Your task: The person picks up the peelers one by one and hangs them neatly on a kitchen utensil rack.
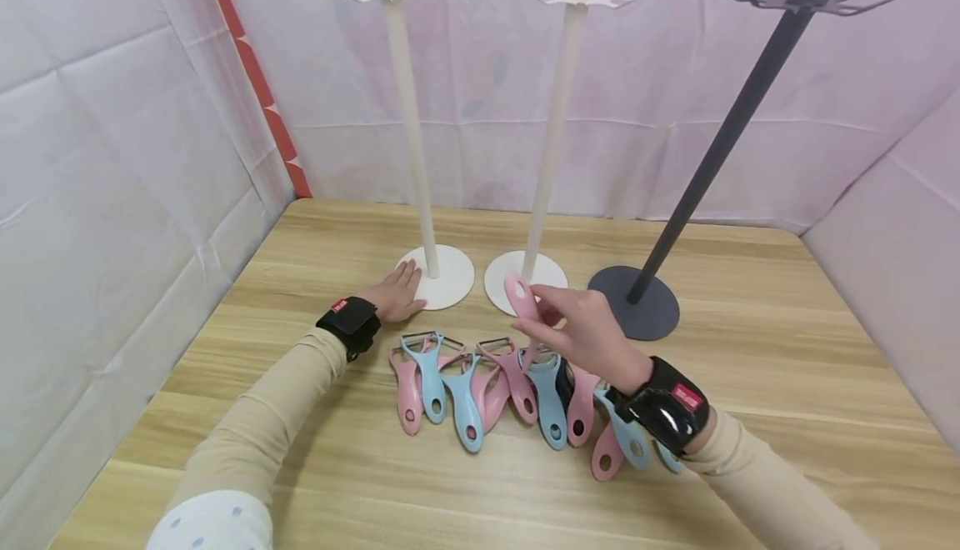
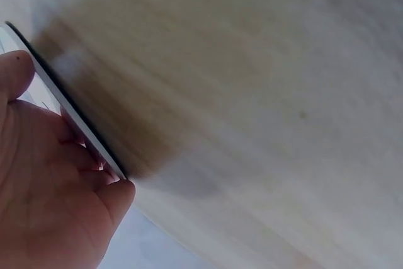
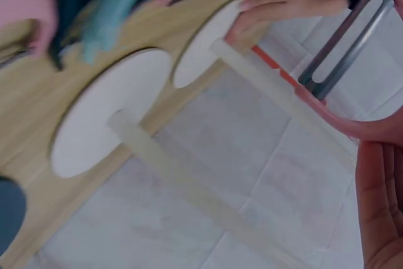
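Observation:
My left hand [image 1: 396, 292] rests on the round base [image 1: 453, 283] of the left white stand, fingers laid flat over its left edge. In the left wrist view, the fingers and thumb lie at the rim of that base [image 2: 75, 114]. Above the row of peelers, my right hand [image 1: 588, 325] pinches a pink peeler [image 1: 527, 310] between thumb and fingers, its holed handle end pointing up. The right wrist view shows this peeler's metal blade [image 3: 343, 48] and curved pink arm. Beneath lie several pink and blue peelers [image 1: 465, 404], some overlapping, a few partly hidden by my right hand and wrist.
A second white stand [image 1: 555, 125] is in the middle and a black stand [image 1: 720, 158] to its right, each topped with a ring of hooks. All stand near the back of the wooden table [image 1: 360, 475]. Pale cloth [image 1: 480, 75] hangs behind and at both sides.

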Action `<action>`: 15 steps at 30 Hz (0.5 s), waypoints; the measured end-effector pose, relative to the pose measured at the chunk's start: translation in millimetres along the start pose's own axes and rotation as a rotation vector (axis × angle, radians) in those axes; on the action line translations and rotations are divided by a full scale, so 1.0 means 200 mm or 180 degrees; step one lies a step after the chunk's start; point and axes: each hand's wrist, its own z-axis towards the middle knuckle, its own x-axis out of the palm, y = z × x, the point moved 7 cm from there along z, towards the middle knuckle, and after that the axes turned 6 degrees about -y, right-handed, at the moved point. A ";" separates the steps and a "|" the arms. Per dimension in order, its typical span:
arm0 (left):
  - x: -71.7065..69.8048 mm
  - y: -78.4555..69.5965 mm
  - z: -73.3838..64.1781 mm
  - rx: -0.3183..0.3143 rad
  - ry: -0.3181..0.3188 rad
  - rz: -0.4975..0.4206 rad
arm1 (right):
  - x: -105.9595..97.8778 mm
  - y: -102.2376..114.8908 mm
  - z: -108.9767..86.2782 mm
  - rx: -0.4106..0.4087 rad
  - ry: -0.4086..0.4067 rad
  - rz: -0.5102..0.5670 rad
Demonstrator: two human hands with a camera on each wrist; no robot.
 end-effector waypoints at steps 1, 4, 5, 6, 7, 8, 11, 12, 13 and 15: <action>0.00 0.00 0.00 -0.0006 0.0006 -0.0008 | 0.01 0.00 0.03 0.0026 -0.0059 -0.0007; 0.00 0.00 0.00 -0.0031 0.0029 -0.0018 | 0.02 0.02 0.09 0.0098 -0.0219 -0.0010; 0.00 0.00 0.00 -0.0038 0.0040 -0.0032 | 0.02 0.02 0.11 0.0116 -0.0259 -0.0025; 0.00 0.00 0.00 -0.0042 0.0049 -0.0048 | 0.03 0.02 0.13 0.0124 -0.0306 -0.0005; -0.01 0.00 0.00 -0.0045 0.0058 -0.0046 | 0.03 0.03 0.15 0.0122 -0.0358 0.0001; -0.01 0.00 0.00 -0.0041 0.0057 -0.0065 | 0.04 0.03 0.16 0.0115 -0.0417 0.0024; -0.01 -0.01 0.00 -0.0032 0.0062 -0.0069 | 0.04 0.05 0.21 0.0062 -0.0595 0.0081; -0.01 -0.01 0.00 -0.0035 0.0070 -0.0040 | 0.04 0.06 0.23 0.0038 -0.0657 0.0088; 0.00 -0.01 0.01 -0.0036 0.0078 -0.0013 | 0.04 0.07 0.25 0.0018 -0.0716 0.0082; 0.00 0.00 0.01 -0.0032 0.0077 0.0020 | 0.03 0.09 0.30 -0.0027 -0.0822 0.0080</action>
